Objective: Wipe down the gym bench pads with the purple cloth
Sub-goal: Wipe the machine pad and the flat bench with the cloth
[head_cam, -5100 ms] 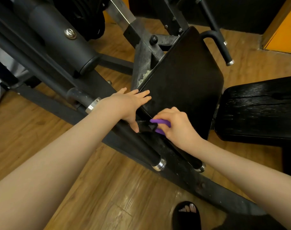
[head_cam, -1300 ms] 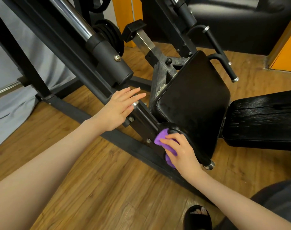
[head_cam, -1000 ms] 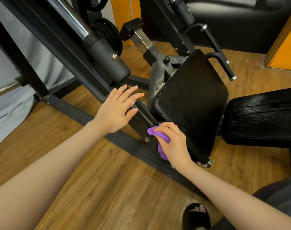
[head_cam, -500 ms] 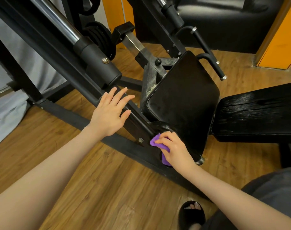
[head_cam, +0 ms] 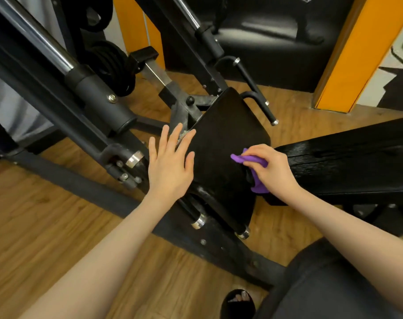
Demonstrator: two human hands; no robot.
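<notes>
Near edge, 5 o'clock: a sandalled foot (head_cam: 238,301) on the wood floor (head_cam: 46,226), dark clothed knee beside it.

Mid-frame: left hand (head_cam: 170,166) flat with its fingers spread and straight, holding nothing, at the 9 o'clock edge of the angled seat pad (head_cam: 221,157). Fingertips overlap the pad's edge; can't tell whether the palm actually bears on it or hovers.

Right hand (head_cam: 273,171) at the pad's 3 o'clock side, fingers curled tight around the bunched purple cloth (head_cam: 249,158). One tail pokes out toward 9 o'clock, another hangs toward 6. The cloth is against the pad face near its right edge.

Handling, my read:
- Cloth: light, soft, limp, no shape of its own. Wadded like this, only a small patch touches the pad. Better to spread it under flat fingers and pin it with the palm for coverage.
- Pads: firm vinyl-type skin, smooth, likely low friction. The cloth should slide easily, needs steady downward pressure. Fixed to the steel frame (head_cam: 64,104), so nothing to lift; brace on the pad edge.

Further out, 3 o'clock: long bench pad (head_cam: 347,162), just beside the seat pad. Not being wiped at this moment.

Far, 11 to 12 o'clock: chrome guide rod (head_cam: 35,40), stacked weight plates (head_cam: 113,63), handle bar (head_cam: 255,93).
</notes>
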